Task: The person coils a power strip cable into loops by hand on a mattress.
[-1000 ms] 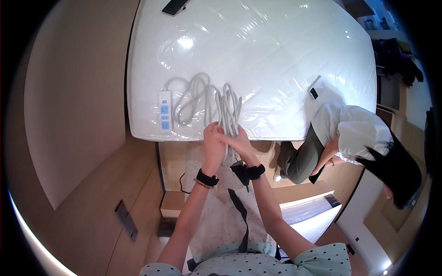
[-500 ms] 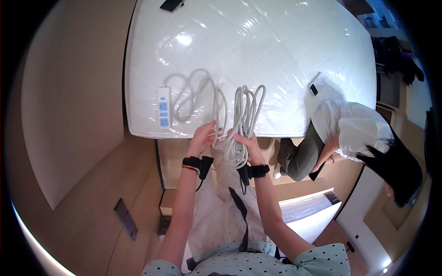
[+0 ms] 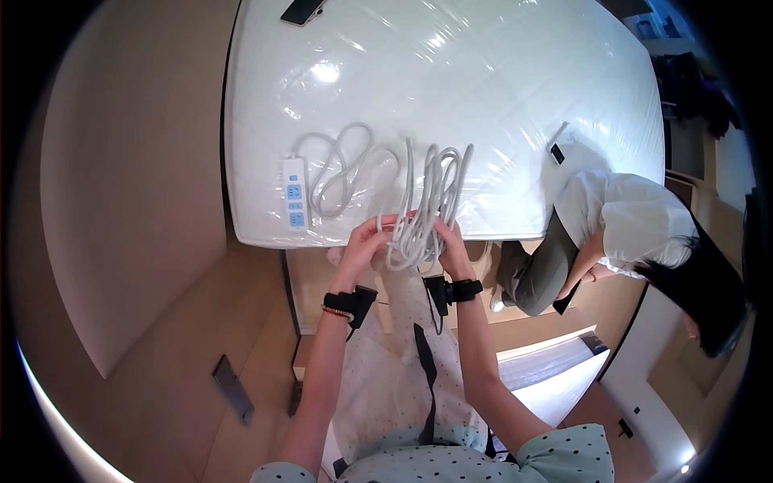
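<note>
A bundle of looped white cable [image 3: 439, 181] is held over the near edge of the mattress. My right hand [image 3: 453, 248] is closed round the bundle's right side. From the left, my left hand [image 3: 369, 243] grips the cable, its fingers partly hidden behind the loops. More cable [image 3: 348, 173] lies in loose curves on the mattress and runs to a white power strip [image 3: 295, 193] with blue socket faces, lying at the left.
A plastic-wrapped mattress [image 3: 499, 88] spreads before me. A phone [image 3: 302, 10] lies at its far left, a small black device [image 3: 557, 153] at its right. Another person [image 3: 636, 221] in a white top sits bent at the right edge. A wooden panel [image 3: 137, 161] stands left.
My left hand has moved in to the bundle, adding another loop of cable to it. Less loose cable lies on the mattress. The view has shifted slightly.
</note>
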### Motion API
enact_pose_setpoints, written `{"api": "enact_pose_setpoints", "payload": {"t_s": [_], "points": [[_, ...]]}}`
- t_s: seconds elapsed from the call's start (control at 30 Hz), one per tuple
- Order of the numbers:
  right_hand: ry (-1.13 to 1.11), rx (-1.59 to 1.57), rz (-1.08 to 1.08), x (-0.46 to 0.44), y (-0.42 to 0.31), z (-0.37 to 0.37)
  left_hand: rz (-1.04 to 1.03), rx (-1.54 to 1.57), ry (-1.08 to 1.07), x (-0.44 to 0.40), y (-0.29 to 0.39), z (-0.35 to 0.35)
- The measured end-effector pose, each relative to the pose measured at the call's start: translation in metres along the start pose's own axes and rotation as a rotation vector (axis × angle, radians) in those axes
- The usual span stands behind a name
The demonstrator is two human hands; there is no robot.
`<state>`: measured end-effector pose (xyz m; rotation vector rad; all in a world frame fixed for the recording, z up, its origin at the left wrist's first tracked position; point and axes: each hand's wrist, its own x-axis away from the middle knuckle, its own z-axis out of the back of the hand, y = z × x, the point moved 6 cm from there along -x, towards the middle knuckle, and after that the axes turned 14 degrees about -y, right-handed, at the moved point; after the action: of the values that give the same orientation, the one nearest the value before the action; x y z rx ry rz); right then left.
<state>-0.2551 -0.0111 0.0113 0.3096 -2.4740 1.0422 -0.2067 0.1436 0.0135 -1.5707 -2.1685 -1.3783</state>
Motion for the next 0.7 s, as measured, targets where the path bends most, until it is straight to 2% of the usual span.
{"api": "enact_pose_setpoints", "payload": {"t_s": [0.1, 0.2, 0.27, 0.33, 0.43, 0.57, 0.6, 0.7], "points": [[0.144, 0.056, 0.003, -0.002, 0.011, -0.007, 0.024, -0.064, -0.103, 0.000, -0.008, 0.010], [0.095, 0.313, -0.089, -0.010, 0.013, -0.030, -0.199, -0.260, -0.155, 0.010, -0.001, 0.022], [0.094, 0.423, -0.104, -0.013, 0.017, -0.045, -0.223, -0.570, -0.156, 0.020, 0.010, 0.022], [0.089, 0.317, -0.113, -0.011, 0.031, -0.046, -0.300, -0.788, -0.200, 0.027, 0.017, 0.025], [0.113, 0.301, -0.051, -0.009, 0.039, -0.051, -0.136, -0.932, -0.313, 0.042, 0.033, 0.033], [-0.009, 0.354, -0.023, -0.011, 0.033, -0.055, 0.047, -0.674, -0.379, 0.052, 0.039, 0.052], [-0.032, 0.396, -0.001, -0.013, 0.024, -0.060, 0.005, -0.832, -0.345, 0.052, 0.046, 0.058], [-0.097, 0.529, 0.058, -0.025, 0.001, -0.066, -0.064, -0.831, -0.253, 0.045, 0.049, 0.074]]}}
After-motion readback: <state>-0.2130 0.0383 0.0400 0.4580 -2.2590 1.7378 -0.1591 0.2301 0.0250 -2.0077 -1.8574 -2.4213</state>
